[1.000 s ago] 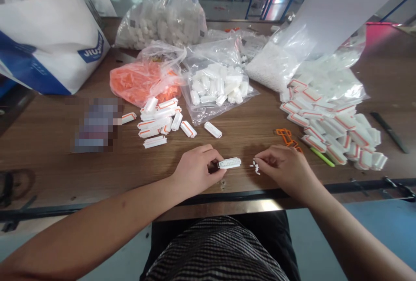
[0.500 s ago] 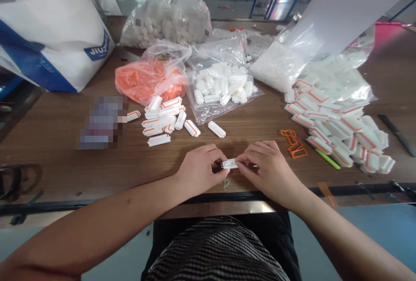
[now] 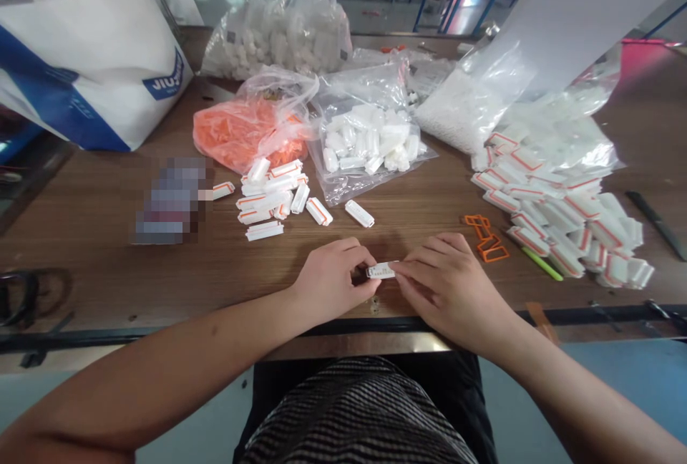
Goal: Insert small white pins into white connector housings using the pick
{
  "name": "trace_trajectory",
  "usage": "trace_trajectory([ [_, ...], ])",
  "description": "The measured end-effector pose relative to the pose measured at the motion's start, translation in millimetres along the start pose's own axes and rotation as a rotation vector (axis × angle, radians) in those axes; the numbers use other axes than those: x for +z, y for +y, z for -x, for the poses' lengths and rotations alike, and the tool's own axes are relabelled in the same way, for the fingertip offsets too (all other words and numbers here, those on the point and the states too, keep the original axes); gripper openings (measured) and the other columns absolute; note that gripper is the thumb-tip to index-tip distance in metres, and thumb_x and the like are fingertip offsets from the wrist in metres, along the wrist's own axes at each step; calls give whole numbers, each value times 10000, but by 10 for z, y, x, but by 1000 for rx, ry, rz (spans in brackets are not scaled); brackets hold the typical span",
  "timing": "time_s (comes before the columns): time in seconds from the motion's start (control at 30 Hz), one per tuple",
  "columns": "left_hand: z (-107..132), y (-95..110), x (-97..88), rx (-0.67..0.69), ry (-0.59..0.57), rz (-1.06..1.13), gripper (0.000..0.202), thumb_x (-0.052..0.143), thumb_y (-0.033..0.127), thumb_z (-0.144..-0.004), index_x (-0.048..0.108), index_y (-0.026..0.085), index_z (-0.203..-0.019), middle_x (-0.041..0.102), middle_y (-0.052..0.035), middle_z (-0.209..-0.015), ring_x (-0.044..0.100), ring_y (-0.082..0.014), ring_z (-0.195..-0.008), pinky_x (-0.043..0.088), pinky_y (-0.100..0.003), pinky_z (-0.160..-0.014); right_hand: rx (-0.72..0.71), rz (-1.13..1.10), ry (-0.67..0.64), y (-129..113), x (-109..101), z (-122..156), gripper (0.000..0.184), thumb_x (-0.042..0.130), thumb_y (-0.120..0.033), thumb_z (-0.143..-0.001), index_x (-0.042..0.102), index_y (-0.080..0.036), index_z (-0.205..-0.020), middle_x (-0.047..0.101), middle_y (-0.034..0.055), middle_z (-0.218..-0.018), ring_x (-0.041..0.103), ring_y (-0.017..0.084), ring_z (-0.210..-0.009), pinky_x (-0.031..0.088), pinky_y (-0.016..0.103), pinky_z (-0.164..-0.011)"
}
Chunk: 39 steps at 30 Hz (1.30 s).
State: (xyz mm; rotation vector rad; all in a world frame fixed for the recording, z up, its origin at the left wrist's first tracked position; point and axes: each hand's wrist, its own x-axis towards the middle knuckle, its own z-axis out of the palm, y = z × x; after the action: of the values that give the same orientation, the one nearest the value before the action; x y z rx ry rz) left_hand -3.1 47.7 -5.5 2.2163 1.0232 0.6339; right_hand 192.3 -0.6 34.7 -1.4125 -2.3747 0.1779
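Between my hands is a small white plastic casing (image 3: 382, 271) with tiny markings or parts along its face. My left hand (image 3: 333, 276) pinches its left end between thumb and fingers, low over the table edge. My right hand (image 3: 449, 279) has thumb and fingertips closed on the right end, which they partly hide. Just beyond lies a single white casing (image 3: 359, 213), and to its left a small heap of white casings with orange strips (image 3: 267, 200). Thin orange frames (image 3: 487, 238) lie to the right of my right hand.
A larger pile of orange-lined casings (image 3: 569, 217) is at the right, beside a green pen (image 3: 542, 263). Clear bags hold white casings (image 3: 370, 138) and orange parts (image 3: 236, 134). A white and blue bag (image 3: 107, 70) stands left, behind a blurred flat object (image 3: 170, 200).
My right hand has shifted slightly right along the casing, uncovering a little more of it. My left hand keeps its pinch in nearly the same place.
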Motion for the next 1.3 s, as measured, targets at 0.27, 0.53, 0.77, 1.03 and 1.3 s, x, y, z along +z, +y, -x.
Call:
trace_trajectory([
  [0.27, -9, 14, -23, -13, -22, -2, 52, 679, 192, -747, 659, 195, -794, 591, 31, -736, 547, -110, -652, 446, -247, -648, -46, 124, 24, -30, 53, 42, 211, 531, -176, -893, 722, -194, -806, 664, 29, -673, 556, 185, -711, 353, 375, -783],
  [0.53, -1, -10, -35, 16, -33, 18, 51, 667, 233, -784, 659, 198, -821, 603, 20, -768, 559, -113, -667, 446, -255, -645, 229, -49, 19, 564, -48, 252, 157, 583, -265, -874, 718, -238, -798, 714, 17, -771, 643, 198, -800, 395, 380, -784],
  [0.77, -2, -3, -48, 9, -48, 10, 56, 657, 244, -799, 656, 196, -828, 598, 16, -773, 560, -113, -672, 433, -248, -627, 221, -109, -122, 553, -1, 292, 145, 614, -281, -861, 720, -239, -773, 702, 12, -744, 609, 185, -748, 405, 359, -765],
  [1.03, -1, -5, -55, 32, -44, 18, 56, 664, 237, -802, 661, 190, -832, 600, 14, -765, 564, -114, -669, 446, -256, -634, 432, -32, -135, 540, -1, 204, 228, 578, -265, -786, 648, -215, -575, 643, -11, -541, 573, 148, -528, 389, 300, -585],
  [1.3, -9, -3, -58, 24, -42, 8, 50, 661, 241, -799, 661, 198, -825, 596, 18, -758, 557, -112, -657, 442, -256, -634, 341, -211, -90, 672, -72, 271, 175, 589, -269, -851, 757, -227, -829, 734, 31, -793, 660, 177, -731, 496, 314, -678],
])
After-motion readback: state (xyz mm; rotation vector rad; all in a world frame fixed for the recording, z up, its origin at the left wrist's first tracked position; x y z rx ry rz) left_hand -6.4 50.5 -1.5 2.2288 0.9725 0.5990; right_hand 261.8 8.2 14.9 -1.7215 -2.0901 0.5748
